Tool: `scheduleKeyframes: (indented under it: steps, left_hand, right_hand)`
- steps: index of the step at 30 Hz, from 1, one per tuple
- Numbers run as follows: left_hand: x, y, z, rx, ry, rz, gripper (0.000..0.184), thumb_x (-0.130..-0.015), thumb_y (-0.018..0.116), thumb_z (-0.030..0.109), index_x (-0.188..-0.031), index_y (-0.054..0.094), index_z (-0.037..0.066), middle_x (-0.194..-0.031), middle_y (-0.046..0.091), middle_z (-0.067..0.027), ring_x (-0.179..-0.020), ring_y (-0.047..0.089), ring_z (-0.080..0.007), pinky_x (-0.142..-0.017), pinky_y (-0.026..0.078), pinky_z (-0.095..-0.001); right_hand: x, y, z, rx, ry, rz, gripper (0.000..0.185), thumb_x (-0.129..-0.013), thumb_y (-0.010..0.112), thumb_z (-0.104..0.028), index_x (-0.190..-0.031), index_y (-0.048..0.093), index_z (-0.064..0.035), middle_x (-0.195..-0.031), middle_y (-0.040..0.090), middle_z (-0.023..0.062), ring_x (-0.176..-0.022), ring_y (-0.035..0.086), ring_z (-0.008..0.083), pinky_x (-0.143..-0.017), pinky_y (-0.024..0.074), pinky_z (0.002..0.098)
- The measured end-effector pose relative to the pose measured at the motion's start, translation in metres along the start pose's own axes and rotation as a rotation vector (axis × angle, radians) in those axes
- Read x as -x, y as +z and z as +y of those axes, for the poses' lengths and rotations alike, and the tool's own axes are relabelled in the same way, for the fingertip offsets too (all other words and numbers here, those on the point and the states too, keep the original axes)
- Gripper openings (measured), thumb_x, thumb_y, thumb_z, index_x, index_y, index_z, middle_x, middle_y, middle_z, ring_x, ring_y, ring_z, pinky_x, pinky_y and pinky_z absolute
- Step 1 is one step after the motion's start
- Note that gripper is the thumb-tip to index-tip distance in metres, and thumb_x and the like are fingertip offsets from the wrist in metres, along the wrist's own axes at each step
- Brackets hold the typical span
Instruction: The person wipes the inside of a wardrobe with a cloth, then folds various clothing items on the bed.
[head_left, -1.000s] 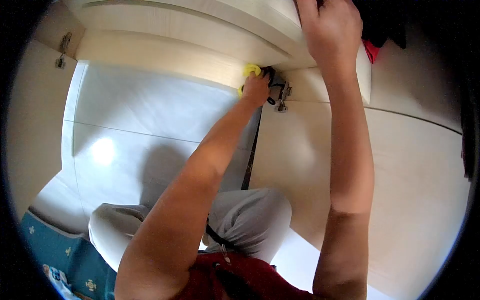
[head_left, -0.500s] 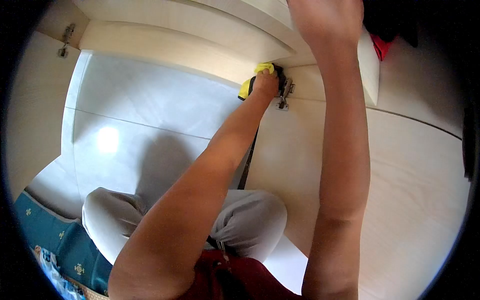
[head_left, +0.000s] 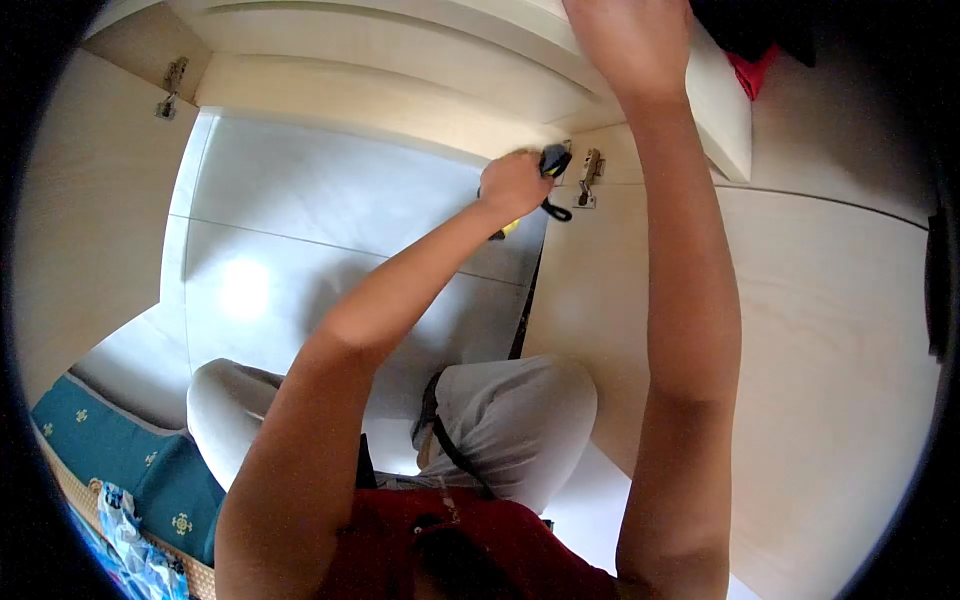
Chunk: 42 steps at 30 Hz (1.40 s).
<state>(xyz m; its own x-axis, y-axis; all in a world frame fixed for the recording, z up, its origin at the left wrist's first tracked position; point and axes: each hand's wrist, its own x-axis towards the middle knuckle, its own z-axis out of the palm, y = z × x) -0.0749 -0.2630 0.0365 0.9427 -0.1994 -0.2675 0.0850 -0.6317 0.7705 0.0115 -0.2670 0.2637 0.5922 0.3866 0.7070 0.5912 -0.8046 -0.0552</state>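
My left hand [head_left: 516, 185] is closed around a bunched yellow and dark cloth [head_left: 555, 160] at the right end of the pale wooden cabinet base. A grey and black part with a black loop sticks out to the right of the fingers, and a bit of yellow shows below them. My right hand [head_left: 635, 50] is raised at the top edge of the view, against the upper wooden board [head_left: 715, 100]. Its fingers are cut off by the frame, so their grip cannot be seen.
Open cabinet doors stand at left [head_left: 100, 210] and right [head_left: 800, 350], with metal hinges [head_left: 590, 180]. Between them lies grey tiled floor [head_left: 280, 180]. A green patterned mat [head_left: 130, 450] and a blue and white plastic bag [head_left: 140, 545] are at lower left. Red fabric [head_left: 752, 72] shows at upper right.
My left hand has drawn back slightly left and down from the corner by the hinge, keeping the cloth. The dark end and loop now show more. The view has shifted a little.
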Motion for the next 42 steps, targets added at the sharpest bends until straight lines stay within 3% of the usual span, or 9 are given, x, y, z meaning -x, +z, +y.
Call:
scheduleKeyframes:
  steps: [5,9,18,27,32,34,37,39,42]
  left_hand:
    - [-0.056,0.039,-0.013,-0.242,0.351,0.222,0.028,-0.080,0.057,0.016,-0.107,0.062,0.008,-0.105,0.064,-0.0112,-0.092,0.059,-0.0318,-0.079,0.049,-0.0383]
    - [-0.089,0.067,-0.005,-0.554,0.251,-0.139,0.047,-0.088,0.051,0.023,-0.134,0.046,0.014,-0.134,0.047,-0.0031,-0.117,0.043,-0.0258,-0.098,0.036,-0.0375]
    - [-0.082,0.111,-0.025,-0.523,0.116,0.211,0.051,-0.089,0.047,0.023,-0.139,0.040,0.013,-0.142,0.039,-0.0020,-0.107,0.046,-0.0229,-0.089,0.038,-0.0374]
    - [-0.048,0.083,-0.073,-0.559,0.302,0.391,0.044,-0.082,0.047,0.013,-0.126,0.053,0.011,-0.137,0.045,-0.0074,-0.091,0.052,-0.0265,-0.076,0.044,-0.0379]
    - [-0.053,0.076,-0.061,-0.548,0.327,0.290,0.035,-0.085,0.046,0.014,-0.118,0.057,0.013,-0.123,0.055,-0.0087,-0.095,0.055,-0.0296,-0.074,0.048,-0.0404]
    - [-0.063,0.074,-0.040,-0.689,0.342,-0.005,0.027,-0.090,0.044,0.019,-0.112,0.059,0.016,-0.109,0.063,-0.0060,-0.098,0.057,-0.0290,-0.077,0.047,-0.0420]
    - [-0.059,0.083,-0.030,-0.766,0.414,-0.195,0.035,-0.093,0.041,0.023,-0.125,0.057,0.028,-0.141,0.041,-0.0004,-0.124,0.044,-0.0297,-0.096,0.040,-0.0381]
    - [-0.041,0.073,-0.040,-0.712,0.399,-0.121,0.034,-0.091,0.044,0.022,-0.121,0.059,0.025,-0.140,0.042,-0.0003,-0.116,0.048,-0.0283,-0.093,0.042,-0.0387]
    - [-0.018,0.048,-0.076,-0.623,0.289,0.062,0.034,-0.087,0.047,0.020,-0.118,0.060,0.023,-0.138,0.044,-0.0004,-0.105,0.052,-0.0274,-0.081,0.047,-0.0394]
  right_hand:
    - [-0.005,0.009,-0.005,0.031,0.049,-0.031,0.016,-0.080,0.059,-0.017,-0.078,0.061,-0.0019,-0.085,0.060,0.0134,-0.080,0.060,0.0326,-0.071,0.0474,0.0417]
    - [-0.007,0.011,-0.003,0.010,0.105,-0.090,0.018,-0.082,0.058,-0.019,-0.079,0.061,-0.0017,-0.084,0.061,0.0132,-0.079,0.060,0.0324,-0.070,0.0475,0.0417]
    - [-0.006,0.016,0.005,0.051,0.053,-0.055,0.019,-0.082,0.058,-0.019,-0.077,0.061,-0.0012,-0.081,0.060,0.0131,-0.077,0.061,0.0307,-0.070,0.0491,0.0401]
    - [-0.003,0.014,0.006,0.043,-0.001,0.027,0.018,-0.081,0.058,-0.019,-0.076,0.060,-0.0017,-0.080,0.060,0.0135,-0.077,0.061,0.0314,-0.070,0.0488,0.0415]
    - [-0.004,0.009,-0.001,0.046,0.021,-0.021,0.018,-0.082,0.058,-0.018,-0.076,0.061,-0.0015,-0.082,0.060,0.0137,-0.078,0.060,0.0324,-0.070,0.0475,0.0416]
    - [-0.007,0.006,-0.003,0.006,0.034,-0.032,0.018,-0.082,0.058,-0.018,-0.077,0.061,-0.0010,-0.083,0.060,0.0140,-0.078,0.060,0.0329,-0.070,0.0470,0.0413]
    - [-0.009,-0.003,-0.010,-0.053,0.032,-0.047,0.017,-0.082,0.057,-0.016,-0.077,0.061,0.0000,-0.084,0.059,0.0152,-0.079,0.058,0.0350,-0.069,0.0461,0.0407]
    - [-0.008,0.010,0.001,-0.040,-0.015,0.005,0.012,-0.080,0.058,-0.010,-0.080,0.063,0.0005,-0.081,0.061,0.0145,-0.074,0.061,0.0299,-0.066,0.0468,0.0378]
    - [-0.001,0.006,0.008,0.108,0.126,-0.217,0.027,-0.090,0.052,-0.030,-0.099,0.064,-0.0067,-0.109,0.062,0.0097,-0.098,0.061,0.0295,-0.084,0.0468,0.0338]
